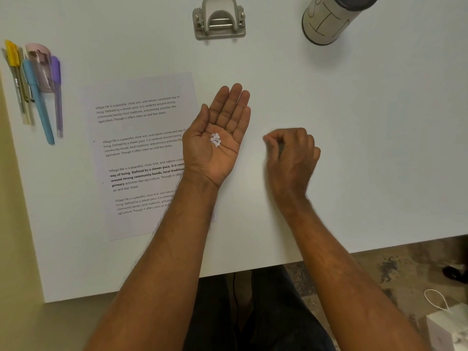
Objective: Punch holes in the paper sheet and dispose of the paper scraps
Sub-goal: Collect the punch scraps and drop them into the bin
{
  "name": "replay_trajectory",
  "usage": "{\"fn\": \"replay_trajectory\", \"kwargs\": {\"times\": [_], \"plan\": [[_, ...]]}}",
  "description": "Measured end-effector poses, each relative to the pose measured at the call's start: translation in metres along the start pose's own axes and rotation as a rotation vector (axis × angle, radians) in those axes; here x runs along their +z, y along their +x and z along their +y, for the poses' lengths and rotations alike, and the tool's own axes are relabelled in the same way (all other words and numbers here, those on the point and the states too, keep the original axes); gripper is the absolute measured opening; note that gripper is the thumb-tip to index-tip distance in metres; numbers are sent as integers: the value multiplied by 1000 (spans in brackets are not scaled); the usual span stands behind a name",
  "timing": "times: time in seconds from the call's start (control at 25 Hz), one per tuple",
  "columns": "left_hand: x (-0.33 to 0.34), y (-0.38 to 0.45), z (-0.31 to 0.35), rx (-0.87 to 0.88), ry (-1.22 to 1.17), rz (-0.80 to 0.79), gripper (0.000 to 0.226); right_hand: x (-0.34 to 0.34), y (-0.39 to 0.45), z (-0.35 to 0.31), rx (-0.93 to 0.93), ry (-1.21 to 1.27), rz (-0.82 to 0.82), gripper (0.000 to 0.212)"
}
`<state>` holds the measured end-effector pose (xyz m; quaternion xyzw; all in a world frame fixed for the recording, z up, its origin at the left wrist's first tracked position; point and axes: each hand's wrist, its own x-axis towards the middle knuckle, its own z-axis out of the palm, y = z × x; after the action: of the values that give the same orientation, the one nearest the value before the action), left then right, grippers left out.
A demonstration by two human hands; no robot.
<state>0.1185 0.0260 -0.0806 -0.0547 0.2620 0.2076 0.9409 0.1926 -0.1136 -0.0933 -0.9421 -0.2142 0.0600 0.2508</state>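
Observation:
My left hand (217, 138) lies palm up over the white table, fingers straight, with a small heap of round paper scraps (215, 139) in the palm. It covers the right edge of the printed paper sheet (141, 153), which lies flat on the table. My right hand (291, 153) hovers just right of it, fingers curled and thumb pressed to fingertips; whether a scrap sits between them is too small to tell. The grey hole punch (219, 20) stands at the far edge, apart from both hands.
A beige cylindrical container (329, 19) stands at the far right. Several pens and markers (35, 89) lie at the left edge. The table's (354, 122) front edge runs below my forearms. A white bag (448, 325) sits on the floor at bottom right.

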Motion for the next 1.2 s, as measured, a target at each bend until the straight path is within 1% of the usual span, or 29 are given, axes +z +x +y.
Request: {"fn": "replay_trajectory", "kwargs": {"times": [0.08,0.16,0.2,0.28,0.36,0.4,0.48,0.52,0.6,0.68,0.76,0.84,0.88,0.96,1.04,1.08,1.12,1.2], "plan": [[0,0,-1,0,2,7,49,3,1,1,-44,-76,-10,12],[-1,-1,-3,-1,5,16,49,-1,4,1,-8,-45,-25,11],[-2,-2,-4,-1,8,17,48,-7,5,-2,43,38,-33,10],[-4,-3,-8,-4,11,13,47,-24,5,-14,119,292,-27,9],[-4,-3,-12,-4,20,12,47,-39,-4,-39,54,467,-43,6],[-3,-3,-15,-6,31,17,47,-44,-12,-52,-15,485,-77,6],[0,-5,-22,-10,59,24,47,-46,-27,-70,-140,434,-150,7],[1,-6,-24,-8,70,22,47,-42,-33,-72,-178,393,-166,11],[1,-8,-25,4,82,11,46,-33,-38,-70,-226,339,-175,21],[0,-7,-21,15,71,5,49,-29,-42,-67,-267,314,-146,21],[-2,-6,-16,12,25,3,51,-32,-44,-64,-257,355,-128,21],[-4,-5,-10,6,-36,-4,50,-40,-43,-51,-159,372,-89,23],[-6,-5,-7,7,-58,-5,50,-42,-41,-41,-97,330,-70,27],[-6,-5,-3,16,-65,-7,49,-40,-37,-16,-21,109,-76,39],[-6,-5,-2,17,-52,-10,48,-29,-39,1,-42,-153,-118,51],[-6,-5,-3,16,-48,-7,48,-24,-41,4,-67,-231,-133,54],[-6,-5,-4,16,-47,-5,49,-20,-41,4,-88,-272,-136,56],[-7,-5,-6,13,-43,-6,49,-16,-37,4,-120,-277,-114,53]]}}
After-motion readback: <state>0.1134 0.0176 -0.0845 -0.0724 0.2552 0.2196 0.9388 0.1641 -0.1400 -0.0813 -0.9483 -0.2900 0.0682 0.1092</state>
